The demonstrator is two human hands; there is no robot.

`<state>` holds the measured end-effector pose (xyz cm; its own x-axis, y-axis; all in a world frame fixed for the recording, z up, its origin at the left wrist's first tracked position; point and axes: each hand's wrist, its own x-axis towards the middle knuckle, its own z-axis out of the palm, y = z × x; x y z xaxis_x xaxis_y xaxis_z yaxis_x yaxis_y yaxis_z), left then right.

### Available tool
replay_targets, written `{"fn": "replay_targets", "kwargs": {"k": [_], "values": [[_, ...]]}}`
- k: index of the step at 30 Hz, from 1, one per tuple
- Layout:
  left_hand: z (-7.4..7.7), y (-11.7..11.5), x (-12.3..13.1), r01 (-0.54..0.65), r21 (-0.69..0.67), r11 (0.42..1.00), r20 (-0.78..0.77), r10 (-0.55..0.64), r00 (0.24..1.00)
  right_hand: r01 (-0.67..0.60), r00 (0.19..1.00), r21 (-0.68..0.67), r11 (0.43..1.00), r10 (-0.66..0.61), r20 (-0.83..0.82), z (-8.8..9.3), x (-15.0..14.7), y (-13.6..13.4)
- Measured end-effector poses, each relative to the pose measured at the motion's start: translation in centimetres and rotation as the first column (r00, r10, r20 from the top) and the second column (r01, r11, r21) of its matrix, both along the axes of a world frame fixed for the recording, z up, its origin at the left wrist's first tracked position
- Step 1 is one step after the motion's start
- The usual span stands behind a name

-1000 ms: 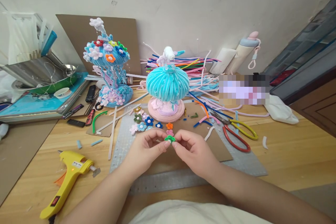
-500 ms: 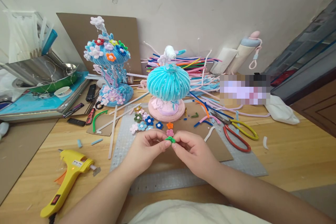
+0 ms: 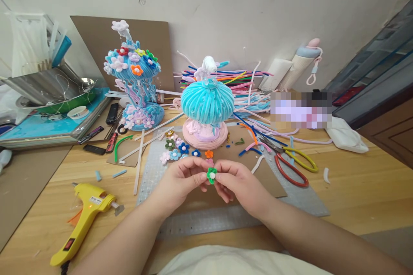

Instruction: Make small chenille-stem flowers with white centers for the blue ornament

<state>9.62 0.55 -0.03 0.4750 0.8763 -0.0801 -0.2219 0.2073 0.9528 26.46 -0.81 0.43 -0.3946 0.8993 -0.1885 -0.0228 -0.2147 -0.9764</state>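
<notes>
Between my two hands is a small green pipe-cleaner flower (image 3: 211, 176) with a white centre, its face turned toward me. My left hand (image 3: 185, 178) pinches it from the left, and my right hand (image 3: 237, 182) pinches it from the right. Just beyond my fingers lie an orange flower (image 3: 209, 154) and a partly hidden pink flower (image 3: 210, 161). To the left, several finished flowers (image 3: 183, 148) in blue, pale pink and dark green are grouped on the cardboard. Behind them stands a turquoise pipe-cleaner dome (image 3: 207, 102) above a round pink base (image 3: 204, 141).
A yellow glue gun (image 3: 87, 215) lies at left. Scissors (image 3: 292, 172) with red and yellow handles rest at right. Cardboard (image 3: 264, 184) covers a grey cutting mat (image 3: 309, 206). A decorated blue lamp-like piece (image 3: 132, 68) and bundled pipe cleaners (image 3: 222, 75) stand behind.
The green flower has been tilted up, so its white centre now shows. My fingers have shifted around it, with the right fingers now reaching lower beneath it.
</notes>
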Motion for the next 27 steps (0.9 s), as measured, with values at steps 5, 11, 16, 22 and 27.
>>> {"fn": "replay_targets", "kwargs": {"k": [5, 11, 16, 22, 27], "values": [[0.7, -0.2, -0.1, 0.043, 0.189, 0.981, -0.108, -0.023, 0.994, -0.079, 0.996, -0.040, 0.996, 0.077, -0.046, -0.2, 0.3, 0.1], [1.7, -0.3, -1.1, 0.195, 0.742, 0.642, -0.369, 0.148, 0.918, -0.039, 0.999, 0.161, 0.986, 0.036, 0.021, 0.6, 0.7, 0.0], [1.6, -0.2, -1.7, 0.350, 0.816, 0.460, -0.507, 0.276, 0.817, -0.131, 0.948, 0.488, 0.863, -0.035, 0.316, 1.1, 1.3, 0.3], [1.6, -0.1, -1.8, 0.381, 0.790, 0.480, -0.536, 0.240, 0.810, -0.286, 0.896, 0.473, 0.833, 0.059, 0.439, 1.0, 1.7, 0.9], [1.8, 0.0, -1.9, 0.384, 0.757, 0.528, -0.529, 0.152, 0.835, -0.361, 0.869, 0.495, 0.790, 0.093, 0.485, 1.1, 2.1, 1.0]]}}
